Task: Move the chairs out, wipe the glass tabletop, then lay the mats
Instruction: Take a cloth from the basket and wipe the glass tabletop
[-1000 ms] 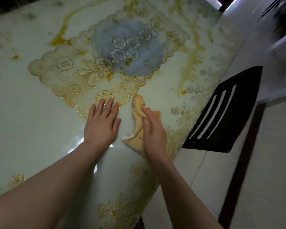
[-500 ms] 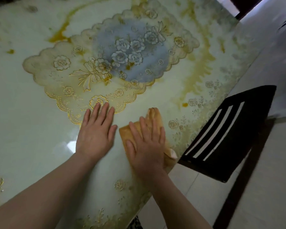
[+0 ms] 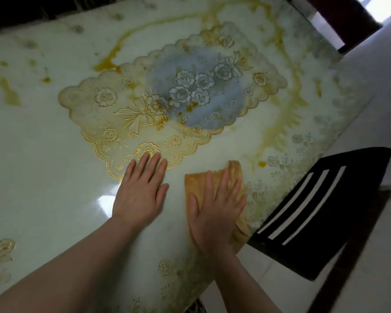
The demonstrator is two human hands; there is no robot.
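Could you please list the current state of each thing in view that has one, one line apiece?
left hand: flat, fingertips resting on the mat's near edge.
right hand: flat, pressing on the cloth.
cloth: spread on the tabletop near its right edge.
mat: lying flat on the tabletop.
glass tabletop: glossy, yellowish streaks showing.
chair: right of the table, beside its edge.
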